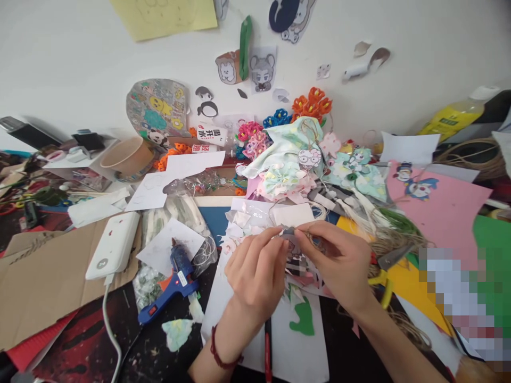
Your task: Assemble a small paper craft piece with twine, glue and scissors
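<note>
"White sheet (305, 359) lies toward the table's (340, 348) near edge; what is beyond?"
"Over its far end, left hand (255, 266) and right hand (341, 260) pinch one small grey piece (288, 232)."
"How will it handle?"
"Probably light, easily bent; take its edges."

Passing room lies above the glue gun (180, 283). The power bank (114, 246) obstructs its left; the left hand (255, 266), its right.

Soft diffuse light, white wall (80, 64) dims toward upper-right corner. Mosaic patch (459, 303) hides lower-right detail. Wide-angle stretch at edges.
</note>
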Available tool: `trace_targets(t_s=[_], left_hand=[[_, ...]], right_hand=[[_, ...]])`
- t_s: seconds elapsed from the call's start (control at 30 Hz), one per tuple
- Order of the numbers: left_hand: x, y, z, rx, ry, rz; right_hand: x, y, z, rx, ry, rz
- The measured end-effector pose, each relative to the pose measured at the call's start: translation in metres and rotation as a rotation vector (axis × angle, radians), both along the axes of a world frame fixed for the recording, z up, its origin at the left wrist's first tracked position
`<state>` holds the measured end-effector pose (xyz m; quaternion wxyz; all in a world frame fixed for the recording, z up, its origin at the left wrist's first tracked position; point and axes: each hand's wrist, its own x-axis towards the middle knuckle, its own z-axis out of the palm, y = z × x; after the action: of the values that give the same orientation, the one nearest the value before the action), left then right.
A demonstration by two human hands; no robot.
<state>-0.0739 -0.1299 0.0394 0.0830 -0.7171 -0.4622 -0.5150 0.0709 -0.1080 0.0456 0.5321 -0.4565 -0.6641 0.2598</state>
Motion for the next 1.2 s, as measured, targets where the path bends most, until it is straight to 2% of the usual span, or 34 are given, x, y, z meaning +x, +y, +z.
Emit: trace_targets(t_s=[0.17,0.33,0.77,1.2], left_hand=[[-0.0002,0.0008,-0.0015,-0.036,-0.051,-0.035],[0.0004,0.0011,-0.0016,-0.023,-0.056,-0.020],[0.0005,0.0003,-0.0016,-0.027,-0.037,-0.018],[-0.0002,-0.0008,-0.0010,-0.022,-0.037,-0.045]], right_hand=[[-0.0008,-0.0006,-0.0016,0.024,0.021,0.055],[-0.0018,-0.0012,-0.0014,0.099,-0.023,0.045],[-0.0015,-0.0017,0.0010,0.180,-0.065,0.049],[-0.0016,-0.0022,-0.0001,0.198,-0.086,0.033]])
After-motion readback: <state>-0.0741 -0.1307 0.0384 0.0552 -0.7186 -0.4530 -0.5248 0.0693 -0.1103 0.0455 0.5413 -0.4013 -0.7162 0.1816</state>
